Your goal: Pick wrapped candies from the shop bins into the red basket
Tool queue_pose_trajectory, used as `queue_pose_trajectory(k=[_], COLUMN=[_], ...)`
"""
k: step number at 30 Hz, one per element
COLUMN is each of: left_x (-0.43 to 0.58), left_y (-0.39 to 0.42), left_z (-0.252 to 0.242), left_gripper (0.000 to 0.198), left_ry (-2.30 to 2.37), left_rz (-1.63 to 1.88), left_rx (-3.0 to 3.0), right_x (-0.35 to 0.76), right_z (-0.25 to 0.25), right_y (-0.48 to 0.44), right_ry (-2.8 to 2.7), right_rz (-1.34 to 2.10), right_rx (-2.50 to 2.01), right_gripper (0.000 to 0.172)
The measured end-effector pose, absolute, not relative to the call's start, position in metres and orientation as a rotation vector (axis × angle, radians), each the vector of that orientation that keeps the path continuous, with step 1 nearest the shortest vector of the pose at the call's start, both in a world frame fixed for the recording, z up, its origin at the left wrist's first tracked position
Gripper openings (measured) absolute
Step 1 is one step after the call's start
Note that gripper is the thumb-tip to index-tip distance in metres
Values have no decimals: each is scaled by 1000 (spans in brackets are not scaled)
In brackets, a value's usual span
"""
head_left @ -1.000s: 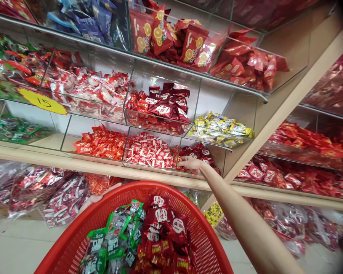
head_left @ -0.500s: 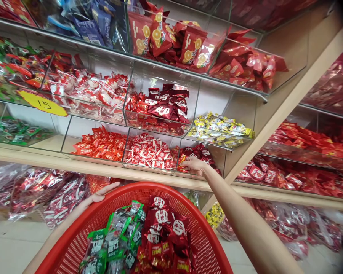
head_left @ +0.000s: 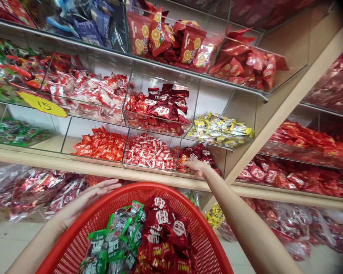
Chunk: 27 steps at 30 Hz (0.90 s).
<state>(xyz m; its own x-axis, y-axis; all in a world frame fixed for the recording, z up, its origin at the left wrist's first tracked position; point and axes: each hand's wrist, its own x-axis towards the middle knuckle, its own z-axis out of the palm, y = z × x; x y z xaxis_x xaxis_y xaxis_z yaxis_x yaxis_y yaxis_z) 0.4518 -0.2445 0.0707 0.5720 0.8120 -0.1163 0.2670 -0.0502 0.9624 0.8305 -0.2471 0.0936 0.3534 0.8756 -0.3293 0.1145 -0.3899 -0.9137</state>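
Observation:
A red plastic basket sits low in front of me, with green-and-clear packets on its left side and dark red packets on its right. My left hand is at the basket's left rim, palm side toward it, fingers stretched out and holding nothing. My right hand reaches into the lowest shelf's right compartment, its fingers bent at the red and dark red packets. Its fingertips meet small red-and-yellow wrappers; what they grip is too small to tell.
Clear-walled shelf compartments hold red-and-white sweets, orange-red sweets and yellow packets. A yellow price tag reads 15. A slanting wooden post stands right of my right hand. Bagged sweets lie beneath the shelf.
My left hand has shifted at the basket rim, showing more of its palm, with its fingers more spread. My right hand stays in the compartment, almost unmoved.

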Motion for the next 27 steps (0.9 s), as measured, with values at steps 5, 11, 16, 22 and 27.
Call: queue_pose_trajectory(k=[5, 11, 16, 22, 27], left_x=[448, 485, 516, 535, 548], left_y=[-222, -218, -230, -236, -242], left_z=[82, 112, 126, 123, 121], left_gripper=[44, 41, 37, 34, 33], left_ry=[827, 729, 648, 542, 464], left_rz=[542, 473, 372, 312, 324], left_rx=[1513, 1871, 2058, 2105, 2130], right_x=[832, 833, 830, 831, 821], right_z=[94, 93, 101, 122, 136], right_y=[-247, -248, -255, -273, -317], right_ry=[-787, -694, -677, -689, -769], right_rz=[1151, 1130, 1081, 1080, 1130], right_rx=[-1684, -1605, -1527, -1415, -1304], right_gripper=[25, 23, 20, 18, 10])
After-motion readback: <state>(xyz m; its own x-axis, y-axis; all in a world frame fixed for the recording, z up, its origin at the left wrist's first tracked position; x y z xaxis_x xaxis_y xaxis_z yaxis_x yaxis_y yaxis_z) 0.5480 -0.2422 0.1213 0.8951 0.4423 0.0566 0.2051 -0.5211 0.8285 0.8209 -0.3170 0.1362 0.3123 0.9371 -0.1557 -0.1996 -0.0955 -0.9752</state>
